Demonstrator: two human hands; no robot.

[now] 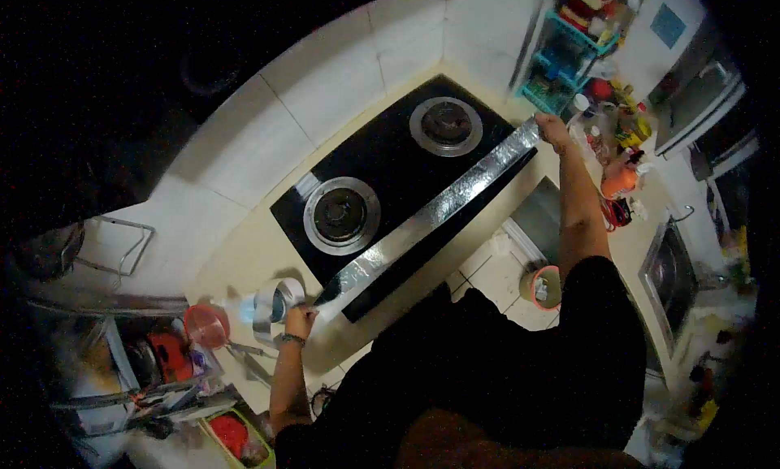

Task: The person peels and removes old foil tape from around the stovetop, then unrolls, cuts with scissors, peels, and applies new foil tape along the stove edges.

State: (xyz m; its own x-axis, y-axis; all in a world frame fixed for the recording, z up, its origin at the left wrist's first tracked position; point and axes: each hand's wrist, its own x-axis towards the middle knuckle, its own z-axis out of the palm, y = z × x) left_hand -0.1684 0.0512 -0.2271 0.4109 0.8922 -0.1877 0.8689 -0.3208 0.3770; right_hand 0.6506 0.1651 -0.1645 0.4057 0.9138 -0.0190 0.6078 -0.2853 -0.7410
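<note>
A long strip of silver foil tape (443, 205) stretches between my two hands, slanting across the front part of the black stovetop (398, 172). My left hand (301, 321) is closed on its lower end, over the counter by the stove's left corner. Pinched in my right hand (552, 132) is the other end, beyond the stove's right side. A roll of silver tape (264, 311) stands on the counter right beside my left hand. Two round burners, the left burner (341, 216) and the right burner (446, 126), lie behind the strip.
At left on the counter are a pink strainer (205, 325) and a knife (252, 363). Bottles and packets (621, 156) crowd the right counter below a teal rack (552, 83). A sink (670, 278) is farther right. On the floor stands a waste bin (540, 288).
</note>
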